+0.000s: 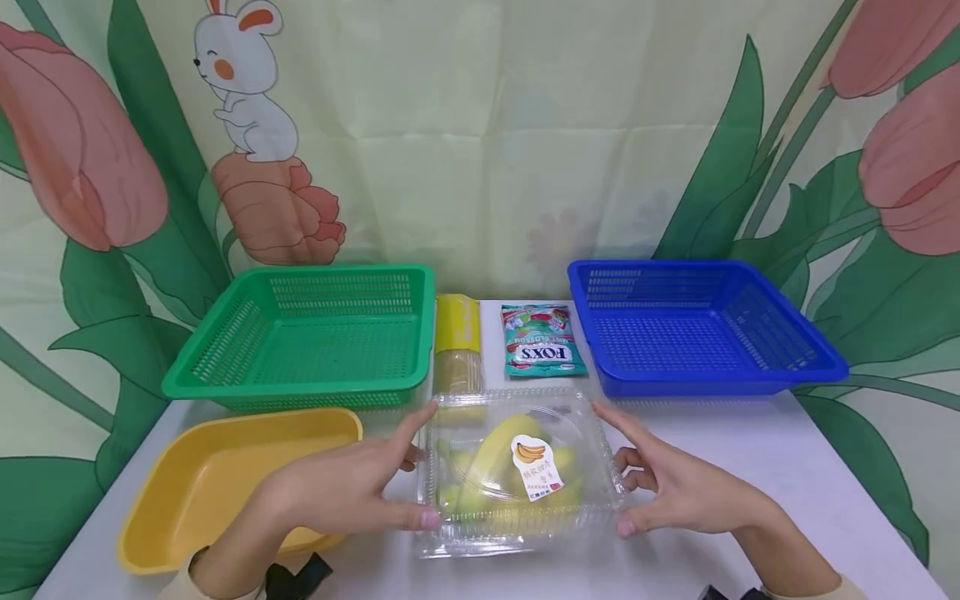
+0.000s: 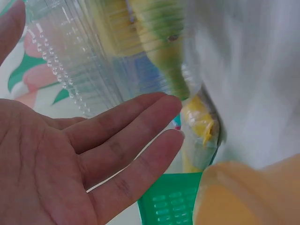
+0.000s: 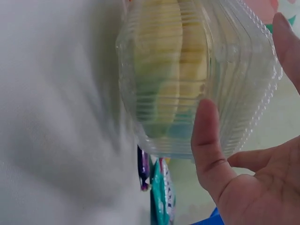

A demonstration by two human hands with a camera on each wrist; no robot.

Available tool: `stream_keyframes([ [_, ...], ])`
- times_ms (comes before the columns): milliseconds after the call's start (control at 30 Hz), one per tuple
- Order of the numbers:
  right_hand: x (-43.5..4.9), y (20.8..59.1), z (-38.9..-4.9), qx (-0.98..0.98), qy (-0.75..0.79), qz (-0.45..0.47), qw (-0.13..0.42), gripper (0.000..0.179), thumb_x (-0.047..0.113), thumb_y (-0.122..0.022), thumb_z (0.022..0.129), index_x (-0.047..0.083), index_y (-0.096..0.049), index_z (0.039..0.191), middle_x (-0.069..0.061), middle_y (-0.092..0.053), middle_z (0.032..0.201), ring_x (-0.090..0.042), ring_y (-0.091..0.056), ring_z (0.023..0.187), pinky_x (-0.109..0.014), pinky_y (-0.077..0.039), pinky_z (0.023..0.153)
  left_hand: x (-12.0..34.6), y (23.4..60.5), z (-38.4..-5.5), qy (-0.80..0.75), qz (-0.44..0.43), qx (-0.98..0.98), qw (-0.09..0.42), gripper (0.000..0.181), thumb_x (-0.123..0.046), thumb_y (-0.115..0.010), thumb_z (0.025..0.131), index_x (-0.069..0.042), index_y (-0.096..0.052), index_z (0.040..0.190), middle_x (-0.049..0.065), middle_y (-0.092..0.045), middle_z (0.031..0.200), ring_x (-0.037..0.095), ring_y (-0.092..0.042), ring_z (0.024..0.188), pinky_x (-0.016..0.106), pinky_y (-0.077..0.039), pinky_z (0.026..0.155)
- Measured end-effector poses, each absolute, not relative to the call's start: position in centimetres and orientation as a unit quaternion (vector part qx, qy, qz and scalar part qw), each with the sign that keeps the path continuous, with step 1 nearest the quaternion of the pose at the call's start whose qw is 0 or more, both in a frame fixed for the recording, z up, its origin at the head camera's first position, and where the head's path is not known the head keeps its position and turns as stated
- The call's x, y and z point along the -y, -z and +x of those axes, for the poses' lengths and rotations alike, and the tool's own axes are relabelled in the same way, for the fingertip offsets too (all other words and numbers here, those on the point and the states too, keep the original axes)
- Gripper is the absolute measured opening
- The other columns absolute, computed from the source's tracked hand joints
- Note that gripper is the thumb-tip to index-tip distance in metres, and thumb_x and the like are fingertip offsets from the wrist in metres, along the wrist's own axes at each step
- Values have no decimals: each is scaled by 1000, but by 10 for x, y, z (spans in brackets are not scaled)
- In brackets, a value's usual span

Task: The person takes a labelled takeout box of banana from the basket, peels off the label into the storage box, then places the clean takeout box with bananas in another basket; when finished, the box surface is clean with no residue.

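Note:
A clear plastic clamshell box [image 1: 540, 537] stands on the white table between both hands, its lid over the bananas [image 1: 491, 458] inside. A white label [image 1: 536, 468] with a banana picture sits on the lid. My left hand [image 1: 348, 487] is at the box's left side, thumb near the front corner and index finger at the back. In the left wrist view its fingers [image 2: 136, 124] are stretched out beside the box wall. My right hand [image 1: 675, 483] is at the right side with thumb and index spread; in the right wrist view one finger [image 3: 206, 136] lies against the wall.
Behind the box are a yellow-topped pack of noodle-like sticks [image 1: 457, 333] and a teal candy bag [image 1: 542, 342]. A green basket [image 1: 300, 390] stands back left, a blue basket [image 1: 720, 385] back right. A yellow basin [image 1: 161, 475] lies beside my left forearm.

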State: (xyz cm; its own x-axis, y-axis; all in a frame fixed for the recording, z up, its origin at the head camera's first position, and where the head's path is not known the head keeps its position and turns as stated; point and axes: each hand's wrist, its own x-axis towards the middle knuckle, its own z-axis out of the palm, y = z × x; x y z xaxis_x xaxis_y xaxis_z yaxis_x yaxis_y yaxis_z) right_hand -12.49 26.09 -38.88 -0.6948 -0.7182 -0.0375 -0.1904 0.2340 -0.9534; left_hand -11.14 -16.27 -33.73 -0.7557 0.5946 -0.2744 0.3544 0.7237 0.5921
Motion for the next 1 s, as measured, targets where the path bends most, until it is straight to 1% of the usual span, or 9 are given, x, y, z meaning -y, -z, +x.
stream_keyframes([
  [200, -257, 394, -127, -742, 527, -308, 275, 110, 14, -80, 91, 18, 2, 166, -23, -54, 125, -26, -64, 107, -30, -55, 91, 167, 340, -112, -264, 251, -899, 244, 114, -69, -69, 87, -23, 0, 166, 6, -63, 139, 21, -64, 122, 44, -54, 97],
  [367, -252, 397, -128, -770, 495, -285, 285, 112, 13, -79, 91, 22, 5, 165, -19, -60, 121, -24, -67, 105, -31, -55, 91, 167, 347, -115, -258, 253, -896, 257, 116, -69, -67, 88, -21, 4, 166, 12, -59, 146, 24, -62, 128, 48, -51, 104],
  [433, -251, 397, -128, -785, 479, -280, 277, 114, 15, -79, 92, 25, 8, 165, -24, -52, 135, -28, -66, 110, -32, -56, 89, 167, 350, -116, -255, 254, -896, 260, 116, -70, -66, 88, -21, 5, 166, 13, -55, 150, 25, -59, 132, 50, -48, 107],
  [500, -249, 396, -128, -802, 461, -288, 250, 117, 17, -80, 91, 27, 10, 165, -28, -33, 155, -37, -60, 124, -32, -56, 91, 166, 352, -117, -250, 255, -897, 260, 117, -70, -66, 88, -22, 5, 166, 14, -51, 153, 26, -57, 134, 51, -47, 109],
  [567, -246, 395, -130, -818, 438, -306, 212, 120, 20, -82, 90, 28, 12, 165, -23, -6, 168, -45, -46, 138, -33, -56, 95, 166, 353, -118, -250, 254, -898, 259, 116, -71, -66, 87, -23, 5, 166, 14, -48, 156, 26, -55, 137, 52, -46, 110],
  [633, -242, 394, -133, -829, 414, -331, 177, 122, 23, -83, 88, 28, 12, 165, -13, 14, 171, -51, -26, 148, -36, -54, 100, 166, 353, -119, -250, 254, -899, 256, 116, -71, -66, 87, -24, 4, 166, 13, -46, 158, 26, -54, 138, 52, -45, 111],
  [767, -239, 392, -138, -840, 380, -354, 158, 120, 28, -83, 88, 26, 8, 166, -7, 14, 171, -49, -13, 152, -40, -52, 105, 166, 352, -121, -255, 252, -899, 253, 116, -70, -67, 86, -25, 3, 166, 13, -41, 161, 26, -50, 141, 53, -43, 112],
  [867, -238, 394, -139, -843, 374, -346, 173, 121, 29, -84, 87, 26, 8, 166, -9, 11, 171, -46, -11, 152, -43, -50, 107, 165, 352, -122, -259, 249, -898, 256, 116, -70, -68, 86, -25, 3, 166, 12, -37, 163, 27, -47, 144, 53, -42, 113],
  [1000, -236, 397, -141, -844, 378, -335, 181, 126, 28, -87, 84, 22, 8, 166, -13, 8, 171, -44, -12, 153, -54, -48, 108, 165, 352, -121, -264, 245, -897, 258, 115, -69, -68, 86, -25, 2, 166, 11, -35, 165, 27, -44, 146, 54, -40, 115],
])
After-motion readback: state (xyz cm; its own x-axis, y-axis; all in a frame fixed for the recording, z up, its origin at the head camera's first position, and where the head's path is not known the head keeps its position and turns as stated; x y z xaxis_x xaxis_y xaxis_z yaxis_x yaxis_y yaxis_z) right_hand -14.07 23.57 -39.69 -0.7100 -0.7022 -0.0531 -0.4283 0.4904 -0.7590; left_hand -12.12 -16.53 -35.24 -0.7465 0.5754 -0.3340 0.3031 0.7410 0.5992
